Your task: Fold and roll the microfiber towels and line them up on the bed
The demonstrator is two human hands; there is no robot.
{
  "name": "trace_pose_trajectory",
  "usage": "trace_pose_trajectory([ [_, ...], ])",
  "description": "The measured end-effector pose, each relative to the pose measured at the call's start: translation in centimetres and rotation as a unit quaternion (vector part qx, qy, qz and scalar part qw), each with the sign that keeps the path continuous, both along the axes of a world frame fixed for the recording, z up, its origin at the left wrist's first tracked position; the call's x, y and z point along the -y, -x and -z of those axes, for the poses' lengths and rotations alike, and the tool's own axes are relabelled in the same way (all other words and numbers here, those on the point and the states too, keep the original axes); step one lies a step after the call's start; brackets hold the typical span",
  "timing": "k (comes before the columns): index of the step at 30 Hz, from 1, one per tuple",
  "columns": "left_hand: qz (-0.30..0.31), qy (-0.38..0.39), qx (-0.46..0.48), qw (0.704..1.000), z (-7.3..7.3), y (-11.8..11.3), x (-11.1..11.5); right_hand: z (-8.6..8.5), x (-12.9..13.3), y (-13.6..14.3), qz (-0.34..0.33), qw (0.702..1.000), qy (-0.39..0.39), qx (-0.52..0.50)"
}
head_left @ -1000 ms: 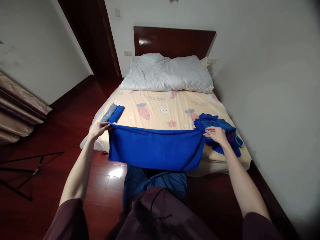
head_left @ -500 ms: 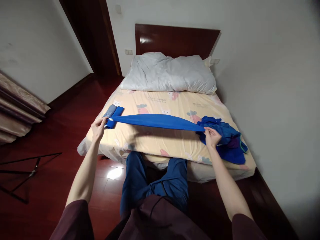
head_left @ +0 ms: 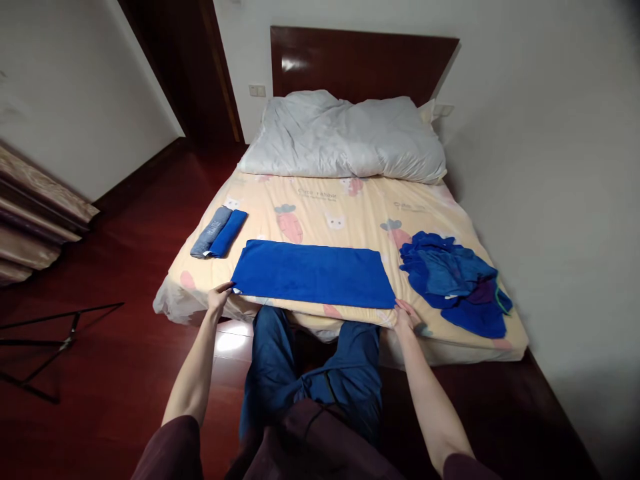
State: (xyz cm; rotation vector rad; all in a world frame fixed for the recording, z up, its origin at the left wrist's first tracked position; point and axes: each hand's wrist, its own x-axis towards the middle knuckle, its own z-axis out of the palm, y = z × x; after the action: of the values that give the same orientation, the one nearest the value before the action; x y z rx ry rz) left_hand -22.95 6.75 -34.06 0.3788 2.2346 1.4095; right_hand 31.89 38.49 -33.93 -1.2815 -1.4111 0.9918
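Note:
A blue towel (head_left: 314,273) lies as a flat, wide rectangle near the front edge of the bed, with a small white tag at its near left corner. My left hand (head_left: 219,298) pinches that corner between thumb and fingers. At the near right corner, my right hand (head_left: 404,315) is closed on the towel's edge. Left of the towel rest a grey rolled bundle (head_left: 211,232) with pale lettering and a blue rolled bundle (head_left: 229,233), side by side. To the right is a crumpled pile of blue cloths (head_left: 453,277), with some purple and a green edge showing.
The bed (head_left: 320,207) has a pale yellow printed sheet. A light grey quilt (head_left: 345,140) lies across its far end, below a dark wooden headboard (head_left: 360,63). A black metal stand (head_left: 65,343) is on the red floor at left, near striped curtains (head_left: 35,227).
Both hands have come down and nearer to me, laying the towel, earlier stretched in the air, flat on the bed. The view has shifted slightly.

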Motion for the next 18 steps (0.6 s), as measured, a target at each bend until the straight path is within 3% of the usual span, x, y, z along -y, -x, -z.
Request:
trace_pose_trajectory([
  [5,0.055,0.091,-0.077,0.991,0.0,0.3,0.9,2.4,1.2,-1.5,0.146,0.989,0.036,0.010],
  [7,0.105,0.151,-0.129,0.974,-0.5,0.5,0.6,2.7,1.2,-1.5,0.208,0.972,0.078,0.077],
  [9,0.151,0.196,-0.185,0.951,-1.1,0.8,-0.4,2.4,1.0,-0.5,0.224,0.956,0.073,0.175],
  [11,0.181,0.210,-0.248,0.928,-1.8,1.1,-1.9,1.8,0.8,1.8,0.180,0.948,0.007,0.263],
  [14,0.205,0.202,-0.311,0.906,-2.7,1.7,-5.2,0.9,1.4,7.5,0.065,0.933,-0.085,0.343],
  [18,0.236,0.205,-0.321,0.894,-4.0,3.4,-10.5,1.9,3.3,16.0,-0.056,0.899,-0.105,0.421],
])
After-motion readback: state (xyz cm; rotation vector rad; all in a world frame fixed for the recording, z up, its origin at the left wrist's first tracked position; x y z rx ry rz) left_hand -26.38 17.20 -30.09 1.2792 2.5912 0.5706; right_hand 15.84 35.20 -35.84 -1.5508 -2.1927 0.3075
